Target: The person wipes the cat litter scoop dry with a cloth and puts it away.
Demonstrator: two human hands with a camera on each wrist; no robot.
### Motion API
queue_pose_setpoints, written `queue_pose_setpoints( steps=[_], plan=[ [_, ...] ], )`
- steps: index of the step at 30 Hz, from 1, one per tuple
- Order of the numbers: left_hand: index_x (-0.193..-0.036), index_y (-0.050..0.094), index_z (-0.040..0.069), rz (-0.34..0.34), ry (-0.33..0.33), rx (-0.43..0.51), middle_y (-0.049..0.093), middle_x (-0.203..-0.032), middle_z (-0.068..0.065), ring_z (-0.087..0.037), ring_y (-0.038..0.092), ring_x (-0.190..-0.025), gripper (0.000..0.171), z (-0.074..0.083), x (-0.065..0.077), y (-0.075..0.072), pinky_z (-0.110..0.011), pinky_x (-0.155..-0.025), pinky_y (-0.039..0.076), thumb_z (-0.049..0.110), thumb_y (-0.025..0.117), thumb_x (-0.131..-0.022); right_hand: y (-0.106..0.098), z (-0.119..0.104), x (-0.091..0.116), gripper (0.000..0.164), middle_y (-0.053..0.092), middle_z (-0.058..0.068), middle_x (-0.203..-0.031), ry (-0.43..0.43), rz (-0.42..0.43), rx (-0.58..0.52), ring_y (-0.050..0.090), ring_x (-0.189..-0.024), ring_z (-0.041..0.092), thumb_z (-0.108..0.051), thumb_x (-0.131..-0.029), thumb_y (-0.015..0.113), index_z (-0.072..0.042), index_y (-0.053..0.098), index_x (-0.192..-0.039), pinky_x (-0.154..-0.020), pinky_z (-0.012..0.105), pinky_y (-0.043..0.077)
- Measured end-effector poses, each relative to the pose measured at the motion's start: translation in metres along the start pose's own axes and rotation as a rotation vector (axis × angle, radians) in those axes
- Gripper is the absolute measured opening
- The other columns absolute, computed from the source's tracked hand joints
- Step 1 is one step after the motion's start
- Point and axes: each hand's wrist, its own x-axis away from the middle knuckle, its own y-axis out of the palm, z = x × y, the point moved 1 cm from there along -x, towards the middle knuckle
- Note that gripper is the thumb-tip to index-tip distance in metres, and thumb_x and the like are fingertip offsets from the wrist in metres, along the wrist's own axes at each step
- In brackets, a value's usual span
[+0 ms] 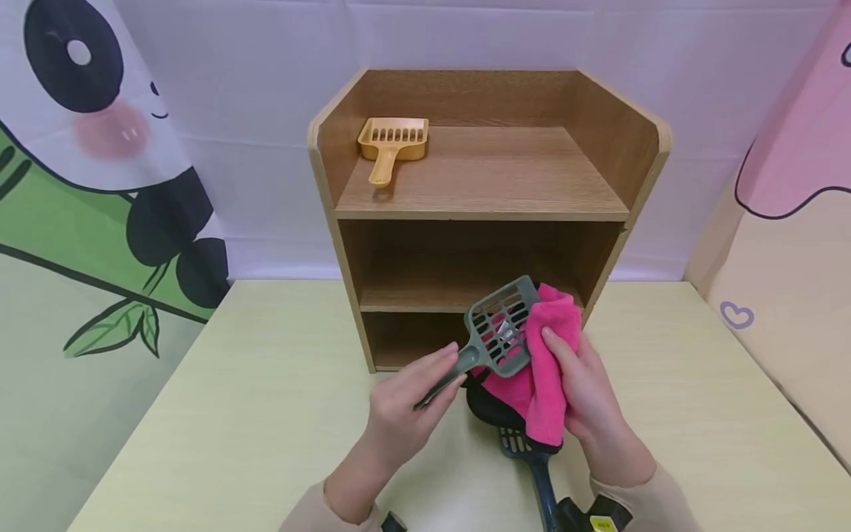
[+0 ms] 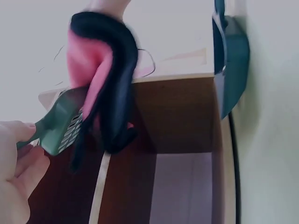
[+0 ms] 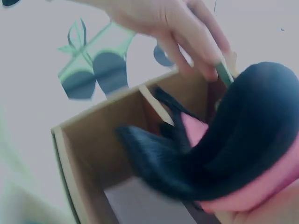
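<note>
Yellow scoop (image 1: pixel 395 152) shelved; left grip (image 1: pixel 407 403) pinches green scoop (image 1: pixel 477 355), right grip (image 1: pixel 592 391) holds pink cloth (image 1: pixel 548 369): wiping apparently underway; blue scoop (image 1: pixel 543 484) probably remaining.

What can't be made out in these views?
Head: handle end of the blue scoop, cut off by the bottom edge.
Head: part of its basket, hidden by the pink cloth.
Head: most fingertips of the right hand, behind the cloth.
Head: right side of the bottom compartment, behind green scoop and cloth.
Left wrist: part of that scoop's grid, behind the cloth.
Right wrist: the cloth's flap, blurred.
</note>
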Motion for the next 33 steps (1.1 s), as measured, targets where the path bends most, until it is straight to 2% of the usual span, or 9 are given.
queue_pose_setpoints(
  steps=[4,7,9,12,15,22,28,33],
  plan=[
    [-0.099,0.069,-0.010,0.029,0.048,-0.020,0.070,-0.098,-0.023,-0.029,0.071,-0.089,0.022,0.004,0.003,0.010,-0.028,-0.077,0.056,0.007,0.068,-0.086,0.011,0.003,0.005,0.045,0.038,-0.005,-0.126,0.012,-0.033,-0.249,0.041,-0.116,0.008,-0.040,-0.100,0.042,-0.029,0.022,-0.138,-0.091,0.021,0.048],
    [-0.099,0.069,-0.009,0.028,0.070,-0.040,0.071,-0.098,-0.023,-0.029,0.071,-0.088,0.021,0.007,0.006,0.016,-0.028,-0.077,0.056,0.008,0.067,-0.087,0.019,0.004,0.011,0.039,0.035,-0.005,-0.126,0.019,-0.052,-0.343,0.035,-0.119,0.009,-0.034,-0.102,0.037,-0.027,0.020,-0.136,-0.090,0.018,0.047],
    [-0.099,0.070,-0.009,0.022,0.078,-0.056,0.071,-0.098,-0.023,-0.028,0.071,-0.088,0.021,0.008,0.009,0.019,-0.027,-0.076,0.056,0.009,0.065,-0.088,0.024,0.005,0.014,0.043,0.032,-0.004,-0.132,0.029,-0.067,-0.372,0.031,-0.126,0.012,-0.029,-0.102,0.037,-0.025,0.015,-0.139,-0.093,0.020,0.047],
    [-0.100,0.070,-0.008,0.017,0.093,-0.075,0.070,-0.099,-0.023,-0.027,0.071,-0.088,0.021,0.011,0.012,0.023,-0.027,-0.076,0.056,0.009,0.062,-0.091,0.031,0.007,0.019,0.056,0.024,-0.001,-0.143,0.059,-0.085,-0.386,0.026,-0.135,0.018,-0.023,-0.101,0.040,-0.022,0.006,-0.145,-0.100,0.025,0.046],
    [-0.100,0.070,-0.007,0.012,0.119,-0.107,0.070,-0.099,-0.023,-0.026,0.071,-0.086,0.022,0.014,0.015,0.025,-0.025,-0.074,0.057,0.010,0.059,-0.092,0.035,0.008,0.020,0.065,0.021,0.001,-0.147,0.084,-0.066,-0.377,0.025,-0.138,0.021,-0.019,-0.099,0.045,-0.021,0.002,-0.148,-0.103,0.029,0.043],
    [-0.098,0.071,-0.004,-0.017,0.167,-0.190,0.072,-0.098,-0.019,-0.020,0.072,-0.082,0.021,0.019,0.017,0.026,-0.020,-0.068,0.056,0.013,0.060,-0.092,0.032,0.012,0.014,0.059,0.025,0.002,-0.142,0.055,0.053,-0.332,0.030,-0.133,0.020,-0.009,-0.098,0.043,-0.020,0.009,-0.145,-0.100,0.027,0.046],
    [-0.095,0.071,-0.006,0.000,0.178,-0.187,0.072,-0.096,-0.019,-0.020,0.072,-0.079,0.020,0.022,0.013,0.026,-0.020,-0.067,0.056,0.011,0.061,-0.092,0.025,0.011,0.008,0.056,0.027,0.002,-0.143,-0.036,0.120,-0.277,0.032,-0.132,0.019,-0.010,-0.099,0.043,-0.020,0.012,-0.145,-0.098,0.027,0.047],
    [-0.093,0.070,-0.007,0.028,0.180,-0.166,0.072,-0.092,-0.021,-0.022,0.072,-0.077,0.019,0.024,0.011,0.026,-0.020,-0.067,0.056,0.009,0.061,-0.091,0.019,0.006,0.003,0.055,0.028,0.001,-0.142,-0.061,0.196,-0.239,0.032,-0.132,0.018,-0.013,-0.099,0.048,-0.024,0.014,-0.141,-0.097,0.026,0.048]
  ],
)
